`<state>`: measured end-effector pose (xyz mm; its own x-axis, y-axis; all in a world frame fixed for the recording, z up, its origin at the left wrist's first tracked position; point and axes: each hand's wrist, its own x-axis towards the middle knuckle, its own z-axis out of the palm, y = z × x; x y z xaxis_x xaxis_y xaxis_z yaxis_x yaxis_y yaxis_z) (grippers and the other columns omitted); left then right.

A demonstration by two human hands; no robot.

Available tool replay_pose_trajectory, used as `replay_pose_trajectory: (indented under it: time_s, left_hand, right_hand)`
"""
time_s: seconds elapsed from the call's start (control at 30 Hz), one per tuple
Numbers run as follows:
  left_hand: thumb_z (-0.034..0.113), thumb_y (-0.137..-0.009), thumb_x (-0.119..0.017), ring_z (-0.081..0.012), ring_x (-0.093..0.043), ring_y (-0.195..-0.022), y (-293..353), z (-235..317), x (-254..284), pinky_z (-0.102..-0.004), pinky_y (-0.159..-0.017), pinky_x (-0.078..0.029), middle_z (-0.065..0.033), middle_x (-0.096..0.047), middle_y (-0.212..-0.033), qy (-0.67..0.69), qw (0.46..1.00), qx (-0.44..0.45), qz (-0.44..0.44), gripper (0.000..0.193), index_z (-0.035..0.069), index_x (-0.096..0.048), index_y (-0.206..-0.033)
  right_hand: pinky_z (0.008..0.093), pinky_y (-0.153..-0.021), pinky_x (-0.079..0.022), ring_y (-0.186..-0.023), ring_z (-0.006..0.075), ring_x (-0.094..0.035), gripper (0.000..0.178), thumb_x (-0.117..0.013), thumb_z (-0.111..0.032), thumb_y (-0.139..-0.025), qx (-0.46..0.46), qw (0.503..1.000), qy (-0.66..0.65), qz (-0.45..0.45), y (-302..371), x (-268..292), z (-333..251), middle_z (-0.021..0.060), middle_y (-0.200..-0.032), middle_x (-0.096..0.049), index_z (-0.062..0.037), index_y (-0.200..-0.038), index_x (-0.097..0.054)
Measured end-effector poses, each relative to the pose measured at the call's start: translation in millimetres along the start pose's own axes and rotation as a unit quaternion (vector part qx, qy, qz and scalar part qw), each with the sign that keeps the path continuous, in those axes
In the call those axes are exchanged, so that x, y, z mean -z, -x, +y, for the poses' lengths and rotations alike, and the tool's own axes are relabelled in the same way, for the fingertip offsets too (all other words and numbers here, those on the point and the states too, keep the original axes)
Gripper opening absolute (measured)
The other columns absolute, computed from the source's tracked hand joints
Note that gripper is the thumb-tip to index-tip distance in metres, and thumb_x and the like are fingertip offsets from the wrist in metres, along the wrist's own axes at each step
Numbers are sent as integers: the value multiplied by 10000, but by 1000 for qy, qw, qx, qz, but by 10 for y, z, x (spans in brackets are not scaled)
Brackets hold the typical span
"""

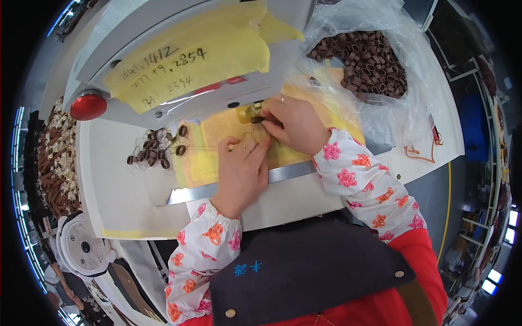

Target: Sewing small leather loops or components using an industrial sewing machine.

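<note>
Head view: right hand (293, 122) pinched a small brown ring (258, 120) under the sewing machine (179, 60); left hand (243, 168), fingers curled, pressed the yellow mat (217, 136) just beside.

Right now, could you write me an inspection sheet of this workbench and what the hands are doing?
Surface: white table, yellow sheet taped under the machine.
Job's things: small brown ring at the machine's foot, thin thread beside it.
Clutter: sewn brown rings at left; plastic bag of brown rings; small fan.
Hands: right hand pinches the ring; left hand presses the sheet.
Cables: orange cord.
Surroundings: nothing seen clearly.
</note>
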<state>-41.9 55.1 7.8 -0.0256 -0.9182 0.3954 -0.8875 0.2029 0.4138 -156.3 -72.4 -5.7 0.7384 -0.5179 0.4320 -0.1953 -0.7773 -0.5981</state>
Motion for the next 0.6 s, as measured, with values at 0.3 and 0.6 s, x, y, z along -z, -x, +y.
replay_pose_trajectory:
  time_s: [0.3, 0.6]
  left_hand:
    - [7, -685, -603, -178, -499, -563, 169, -60, 73, -331, -739, -342, -29, -540, -613, 64, 996, 49, 26, 182, 58, -612, -860]
    - [68, -744, -600, -161, -504, -565, 169, -178, 127, -352, -745, -320, 1, -542, -611, 2, 988, 136, 69, 121, 103, -637, -853]
  right_hand:
    - [356, -510, -438, -601, 285, -536, 188, -640, -32, -623, 54, 998, 23, -28, 12, -7, -137, 107, -706, -513, -21, -743, -495]
    - [371, -500, -427, -574, 267, -534, 169, -649, -55, -624, 11, 999, 31, 3, -6, -159, -282, 100, -653, -536, -38, -739, -527]
